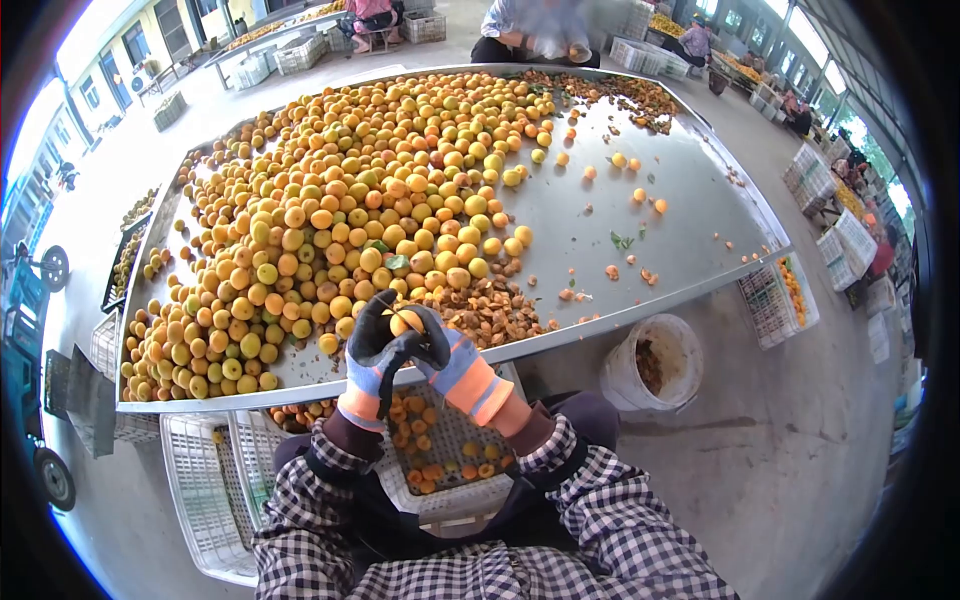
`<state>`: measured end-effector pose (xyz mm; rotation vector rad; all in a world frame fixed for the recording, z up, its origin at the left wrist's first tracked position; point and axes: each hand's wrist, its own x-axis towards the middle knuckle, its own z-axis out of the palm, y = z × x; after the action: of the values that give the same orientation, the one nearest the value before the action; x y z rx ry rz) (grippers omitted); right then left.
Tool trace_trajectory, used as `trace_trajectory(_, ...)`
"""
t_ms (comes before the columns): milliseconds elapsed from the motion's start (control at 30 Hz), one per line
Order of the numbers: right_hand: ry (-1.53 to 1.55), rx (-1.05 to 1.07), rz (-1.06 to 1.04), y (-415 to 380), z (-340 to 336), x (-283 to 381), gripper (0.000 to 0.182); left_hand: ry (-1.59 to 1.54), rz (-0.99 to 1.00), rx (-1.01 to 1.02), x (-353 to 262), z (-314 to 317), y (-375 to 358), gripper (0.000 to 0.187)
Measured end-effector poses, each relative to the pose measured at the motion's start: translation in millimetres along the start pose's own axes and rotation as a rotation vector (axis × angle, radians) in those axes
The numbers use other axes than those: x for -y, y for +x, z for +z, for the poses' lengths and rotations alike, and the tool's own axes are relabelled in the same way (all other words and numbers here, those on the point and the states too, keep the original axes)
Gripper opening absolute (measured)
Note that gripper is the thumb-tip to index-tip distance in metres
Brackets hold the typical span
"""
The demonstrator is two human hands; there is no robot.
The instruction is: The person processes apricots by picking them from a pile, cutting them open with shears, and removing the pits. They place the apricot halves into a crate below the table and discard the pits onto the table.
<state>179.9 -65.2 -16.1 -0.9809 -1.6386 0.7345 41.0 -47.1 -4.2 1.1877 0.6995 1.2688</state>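
While the gloved left hand (366, 368) and right hand (458, 362) pinch one yellow-orange fruit (405, 322) between them near the worktop (700, 230) edge, uneven pressure (slick skin, perhaps) could squirt it into the crate (462, 507) below or the brown pile (492, 312).

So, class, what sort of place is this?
Probably a fruit-sorting or processing shed: a metal table heaped with apricot-like fruit, plastic crates around it, and gloved hands holding one fruit above piled stones.
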Motion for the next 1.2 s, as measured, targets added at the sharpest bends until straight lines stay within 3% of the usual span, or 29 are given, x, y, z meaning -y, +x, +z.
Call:
trace_trajectory(67,-0.21,0.029,0.104,-3,0,-4,0.047,-0.127,-0.137,0.004,3,-1,4,0.055)
trace_trajectory(133,-0.228,-0.028,0.061,-5,1,3,0.047,-0.064,-0.238,0.008,1,-7,0,0.051)
trace_trajectory(233,-0.212,0.044,0.258,-7,1,6,0.051,-0.014,-0.42,-0.093,0,-11,-7,0.032)
trace_trajectory(267,-0.25,0.07,0.25,-7,1,3,0.053,0.241,-0.322,-0.011,-3,-14,-4,0.031)
trace_trajectory(367,-0.256,0.082,0.276,-6,3,-4,0.055,0.075,-0.205,-0.051,26,-33,5,0.032)
trace_trajectory(400,-0.331,0.052,0.202,-9,9,-16,0.057,0.252,-0.167,-0.024,25,-36,8,0.031)
trace_trajectory(467,-0.421,0.138,0.313,-3,4,2,0.061,0.318,-0.04,0.031,28,-42,9,0.028)
trace_trajectory(533,-0.42,0.1,0.274,-4,10,-7,0.064,0.442,0.063,0.056,16,-32,8,0.03)
trace_trajectory(700,-0.36,0.042,0.226,-3,16,-23,0.06,0.538,0.092,0.067,21,-28,9,0.035)
trace_trajectory(800,-0.348,0.049,0.272,-2,13,-22,0.059,0.485,0.068,-0.028,27,-26,14,0.026)
trace_trajectory(900,-0.413,0.091,0.256,-2,11,-22,0.058,0.295,0.003,0.029,23,-30,15,0.03)
trace_trajectory(1033,-0.337,-0.002,0.19,-2,1,-3,0.052,0.098,-0.119,-0.07,21,-19,13,0.039)
trace_trajectory(1200,-0.339,0.014,0.097,0,4,-12,0.059,0.359,0.135,-0.035,-3,-10,15,0.034)
